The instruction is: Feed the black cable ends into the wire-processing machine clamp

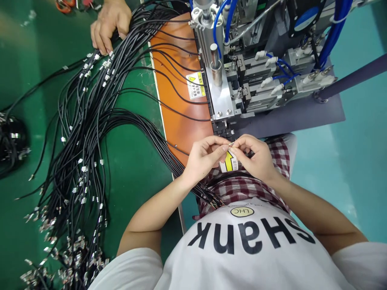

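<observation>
1. The left hand was at the centre of the frame, its fingers curled and its thumb and forefinger closed on a small metal tip.
2. The right hand met it from the right, fingertips pinched on the same metal tip, so both hands touched at that point.
3. The metal tip sat between the two hands, just below the front edge of the machine. Which cable it belonged to could not be told.
4. A yellow arrow label showed just beneath the pinched fingers.
5. A checked cloth lay below the hands, and a bunch of black cable ends crossed it under the left wrist.
6. A large spread of black cables with metal ends covered the green counter on the left side of the frame.
7. Some cables ran across an orange plate left of the machine, up to its side.
8. A warning sticker sat at the right edge of the plate.
9. Blue hoses hung over the machine at the upper right.
10. Another person's hand rested on the cables at the upper left.
</observation>
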Demonstrator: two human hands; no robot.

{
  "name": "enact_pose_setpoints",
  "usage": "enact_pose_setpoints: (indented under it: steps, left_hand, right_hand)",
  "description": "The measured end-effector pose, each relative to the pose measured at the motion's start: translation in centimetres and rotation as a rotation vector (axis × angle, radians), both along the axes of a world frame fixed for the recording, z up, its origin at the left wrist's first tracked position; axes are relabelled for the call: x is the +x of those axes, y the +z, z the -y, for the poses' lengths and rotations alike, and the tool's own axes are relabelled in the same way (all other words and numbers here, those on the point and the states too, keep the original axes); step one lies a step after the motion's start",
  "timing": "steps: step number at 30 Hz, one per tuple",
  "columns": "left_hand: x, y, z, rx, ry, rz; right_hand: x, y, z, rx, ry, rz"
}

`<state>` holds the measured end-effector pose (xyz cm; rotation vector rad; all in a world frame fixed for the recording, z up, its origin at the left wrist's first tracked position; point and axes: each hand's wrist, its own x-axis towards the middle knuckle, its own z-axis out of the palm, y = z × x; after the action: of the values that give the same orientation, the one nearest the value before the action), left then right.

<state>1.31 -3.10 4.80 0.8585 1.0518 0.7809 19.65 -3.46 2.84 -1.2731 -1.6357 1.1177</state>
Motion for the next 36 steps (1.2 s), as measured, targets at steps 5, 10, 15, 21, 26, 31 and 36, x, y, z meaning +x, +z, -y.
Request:
enact_pose_setpoints:
  steps: [5, 10, 15, 21, 26, 31, 36]
  left_hand:
    - [-0.2, -0.1, -0.2, -0.104, 0.035, 0.062]
    - [-0.5, 0.0, -0.3, -0.133, 0.018, 0.080]
    - [-0.2, 0.2, -0.1, -0.052, 0.065, 0.013]
    - [0.1, 0.1, 0.2, -0.103, 0.108, 0.055]
    - [0.3, -0.3, 0.4, -0.061, 0.137, -0.019]
    - [0.6, -0.5, 0.6, 0.053, 0.142, -0.049]
    - [0.9, -0.4, 0.9, 0.081, 0.187, -0.029]
  right_hand:
    - [-0.2, 0.1, 0.2, -0.008, 0.012, -0.017]
    - [-0.2, -0.1, 0.3, -0.038, 0.030, -0.057]
    - [0.0, 0.1, 0.4, -0.050, 0.026, -0.072]
    - [-0.2, 0.2, 0.2, -0.019, 0.028, -0.063]
    - [-0.5, 0.1, 0.2, 0.054, 0.023, -0.052]
    - [-0.7, -0.1, 0.3, 0.123, 0.005, -0.036]
    - [-0.9, -0.1, 0.3, 0.127, -0.020, -0.031]
